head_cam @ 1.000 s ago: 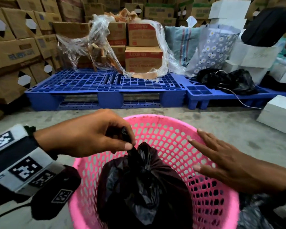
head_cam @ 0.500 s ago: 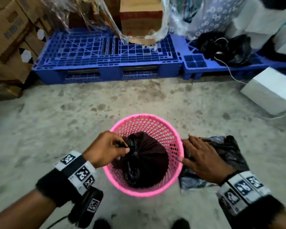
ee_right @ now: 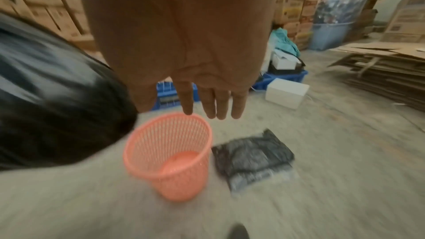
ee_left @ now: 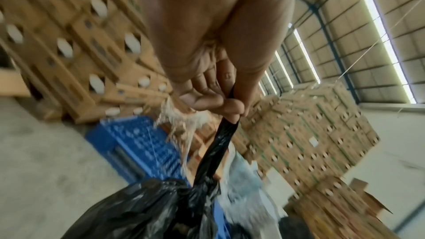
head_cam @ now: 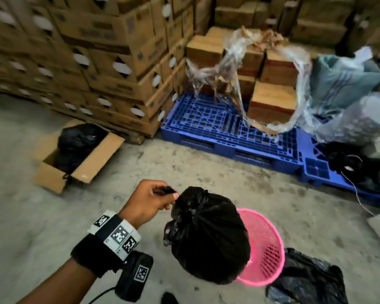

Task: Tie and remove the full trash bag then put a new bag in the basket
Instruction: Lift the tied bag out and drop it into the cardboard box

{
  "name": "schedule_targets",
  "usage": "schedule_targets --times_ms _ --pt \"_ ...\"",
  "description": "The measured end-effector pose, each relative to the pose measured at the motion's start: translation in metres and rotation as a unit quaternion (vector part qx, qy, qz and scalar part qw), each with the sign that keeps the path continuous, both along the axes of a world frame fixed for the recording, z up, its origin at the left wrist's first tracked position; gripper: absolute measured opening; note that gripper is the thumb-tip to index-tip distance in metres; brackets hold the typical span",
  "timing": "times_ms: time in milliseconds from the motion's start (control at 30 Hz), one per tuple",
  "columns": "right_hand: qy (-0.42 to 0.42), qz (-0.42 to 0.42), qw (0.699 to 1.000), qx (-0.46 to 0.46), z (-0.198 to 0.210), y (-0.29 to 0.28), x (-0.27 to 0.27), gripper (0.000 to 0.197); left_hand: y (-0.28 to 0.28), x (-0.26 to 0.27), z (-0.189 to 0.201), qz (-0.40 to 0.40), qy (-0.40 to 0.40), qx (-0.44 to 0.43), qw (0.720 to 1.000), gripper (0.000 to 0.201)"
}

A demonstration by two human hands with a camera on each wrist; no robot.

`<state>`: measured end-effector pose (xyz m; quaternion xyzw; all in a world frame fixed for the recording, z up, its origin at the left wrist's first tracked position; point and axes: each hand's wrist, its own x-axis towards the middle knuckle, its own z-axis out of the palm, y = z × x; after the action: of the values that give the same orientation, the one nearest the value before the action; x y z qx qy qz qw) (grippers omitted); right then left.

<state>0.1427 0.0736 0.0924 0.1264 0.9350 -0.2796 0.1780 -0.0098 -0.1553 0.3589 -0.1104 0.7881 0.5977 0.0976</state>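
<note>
My left hand [head_cam: 162, 195] pinches the twisted neck [ee_left: 218, 144] of the tied black trash bag [head_cam: 208, 242] and holds it in the air, clear of the pink basket [head_cam: 264, 255]. The bag hangs to the left of the basket and hides part of its rim. In the right wrist view the basket [ee_right: 170, 154] stands empty on the floor. My right hand [ee_right: 207, 97] hovers above it with straight fingers [ee_right: 214, 104] and holds nothing; it is out of the head view. A folded black new bag [head_cam: 305, 279] lies on the floor right of the basket.
An open cardboard box [head_cam: 75, 156] with black bags in it sits on the floor at the left. Blue pallets [head_cam: 228, 132] and stacked cartons [head_cam: 97, 62] line the back. A white box [ee_right: 286, 93] and flattened cardboard [ee_right: 379, 64] lie to the right.
My left hand has lifted the tied bag out of the basket and swung it left. My right hand has left the basket's rim. My head has turned left.
</note>
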Motion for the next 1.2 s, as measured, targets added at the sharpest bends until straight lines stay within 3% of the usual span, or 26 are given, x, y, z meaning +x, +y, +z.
schedule_targets --times_ms 67,233,500,700,900,1200 --pt "0.004 -0.006 1.000 -0.026 0.026 -0.047 -0.018 0.105 -0.047 0.004 0.022 0.029 0.021 -0.003 0.999 0.005" --pt "0.043 0.087 0.995 -0.037 0.052 -0.146 -0.066 0.101 -0.156 0.017 0.042 0.109 0.030 -0.019 0.993 0.012" --pt "0.095 0.237 0.966 -0.045 0.048 -0.311 -0.153 0.096 -0.360 0.014 0.013 0.313 0.022 -0.099 0.944 0.023" --pt "0.100 0.340 0.933 -0.063 0.036 -0.454 -0.233 0.092 -0.517 -0.035 -0.010 0.417 -0.012 -0.145 0.897 0.022" --pt "0.086 0.371 0.923 -0.063 0.037 -0.543 -0.288 0.087 -0.629 -0.103 -0.027 0.413 -0.076 -0.156 0.894 0.019" --pt "0.069 0.292 0.953 -0.043 0.009 -0.691 -0.342 0.081 -0.794 -0.231 -0.124 0.317 -0.193 -0.158 0.915 0.041"
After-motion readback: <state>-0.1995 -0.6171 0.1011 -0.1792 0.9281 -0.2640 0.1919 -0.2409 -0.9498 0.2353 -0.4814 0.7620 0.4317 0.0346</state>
